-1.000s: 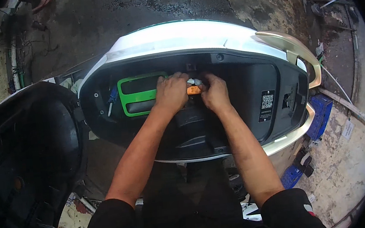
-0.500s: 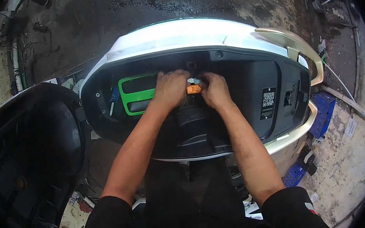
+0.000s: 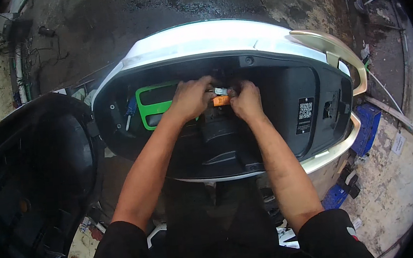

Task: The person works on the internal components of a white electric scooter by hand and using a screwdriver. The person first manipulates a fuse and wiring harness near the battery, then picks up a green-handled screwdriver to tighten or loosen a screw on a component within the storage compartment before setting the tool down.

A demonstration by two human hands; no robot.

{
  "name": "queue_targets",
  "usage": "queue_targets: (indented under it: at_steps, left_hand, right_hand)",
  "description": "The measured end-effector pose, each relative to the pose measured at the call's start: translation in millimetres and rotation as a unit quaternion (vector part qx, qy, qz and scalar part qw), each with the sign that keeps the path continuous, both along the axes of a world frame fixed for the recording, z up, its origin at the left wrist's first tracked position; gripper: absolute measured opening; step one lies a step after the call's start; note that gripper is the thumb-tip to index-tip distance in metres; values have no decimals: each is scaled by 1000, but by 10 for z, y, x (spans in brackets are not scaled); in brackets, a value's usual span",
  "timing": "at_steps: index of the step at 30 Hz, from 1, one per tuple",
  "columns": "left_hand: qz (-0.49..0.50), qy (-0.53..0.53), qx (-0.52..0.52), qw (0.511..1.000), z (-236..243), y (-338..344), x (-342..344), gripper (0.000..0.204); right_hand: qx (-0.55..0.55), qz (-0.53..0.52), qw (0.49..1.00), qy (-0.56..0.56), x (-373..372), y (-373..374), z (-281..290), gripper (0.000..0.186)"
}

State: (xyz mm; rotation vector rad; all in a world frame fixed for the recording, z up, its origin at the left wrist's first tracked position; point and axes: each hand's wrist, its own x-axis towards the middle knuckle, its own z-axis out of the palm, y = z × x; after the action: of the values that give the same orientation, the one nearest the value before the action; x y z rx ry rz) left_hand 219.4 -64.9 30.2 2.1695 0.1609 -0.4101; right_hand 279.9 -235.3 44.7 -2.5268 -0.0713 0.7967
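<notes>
**Two hands gripping an orange connector inside an open scooter storage compartment**

A person is leaning over a white scooter body point(image 3: 207, 37) whose seat is lifted, looking down into the black under-seat compartment point(image 3: 283, 101). Both bare forearms are reaching in from the near edge toward the far wall of the compartment, close to its middle.

The left hand point(image 3: 190, 99) is curling its fingers closed around the left end of a small orange connector point(image 3: 221, 100), and the right hand point(image 3: 246, 100) is pinching the right end of it with fingers bent tight. The two hands are sitting almost knuckle to knuckle, with only the connector between them. A small pale grey-white piece point(image 3: 221, 91) is showing just above the orange part, touching it; what it joins to is hidden by the fingers.

Just left of the left hand, a bright green rectangular frame point(image 3: 152, 107) is lying in the compartment, partly covered by the wrist. Further left, a blue-handled tool point(image 3: 130, 108) is leaning against the compartment's wall. On the right side of the compartment a white label with a square code point(image 3: 305, 114) is sticking to the black lining.

The raised black seat point(image 3: 32, 180) is filling the left of the view. A gold-coloured grab rail point(image 3: 341, 59) is curving around the scooter's right end. Blue plastic crates point(image 3: 366, 131) are resting on the stained concrete floor point(image 3: 107, 24) to the right.
</notes>
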Motion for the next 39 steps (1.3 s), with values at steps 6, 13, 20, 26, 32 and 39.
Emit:
queue_targets:
  at_steps: [6, 13, 20, 26, 32, 39]
  left_hand:
    - [-19, -4, 25, 1000, -72, 15, 19, 21]
    - [47, -121, 10, 992, -122, -203, -175, 18]
    - [70, -139, 115, 981, -53, -382, -302, 18]
    - [44, -144, 128, 980, -26, -362, -358, 13]
    - [32, -143, 168, 975, -46, -430, -407, 7]
    - [34, -113, 224, 967, -34, -522, -279, 8]
  right_hand:
    - [-3, 22, 999, -36, 38, 91, 3, 20]
    - [55, 62, 992, -97, -45, -20, -51, 17]
    - [18, 154, 986, -59, -36, -1, 22, 24]
    - [-39, 239, 967, -77, -164, -100, 159, 29]
    - [-143, 224, 964, -19, -83, -21, 200, 19]
    - [-227, 221, 947, 49, 92, 256, 281, 22]
